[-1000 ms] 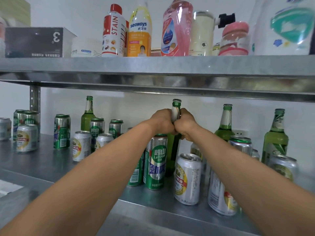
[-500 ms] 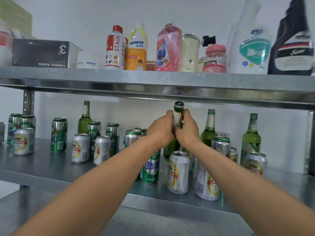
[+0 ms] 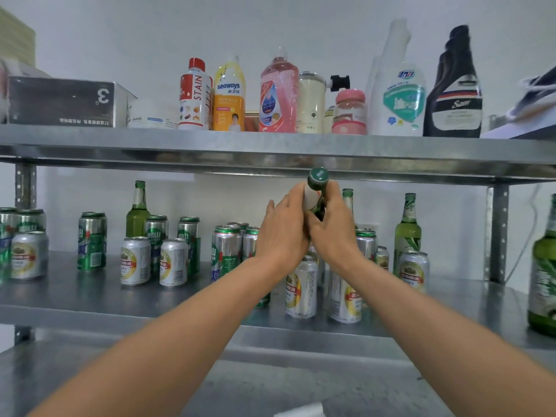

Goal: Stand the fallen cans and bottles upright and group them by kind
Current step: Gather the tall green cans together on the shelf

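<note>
The lower shelf is carrying everything that matters here, and the upper shelf is hanging low over it, so headroom is the tight side. Bare metal is showing along the front edge at the left. More is showing on the right, between the far silver can and the big green bottle at the picture's edge. With bottles already standing there, that right side is looking like the natural home for glass. Cans are crowding the middle, with green cans behind and the front silver cans directly under the wrists.

Both hands are working on one beer bottle. The left hand and right hand are gripping its neck, fingers curling round it from either side. The bottle is sitting over the middle cluster, its top seeming to tip toward the viewer and its cap just under the upper shelf's lip. Its body is hiding behind the hands, so I cannot tell whether the base is touching the shelf.

Doing this well is going to depend on straightening it first. After that it is a matter of travelling sideways with the cap clear of that lip and the base clear of the can tops.
</note>
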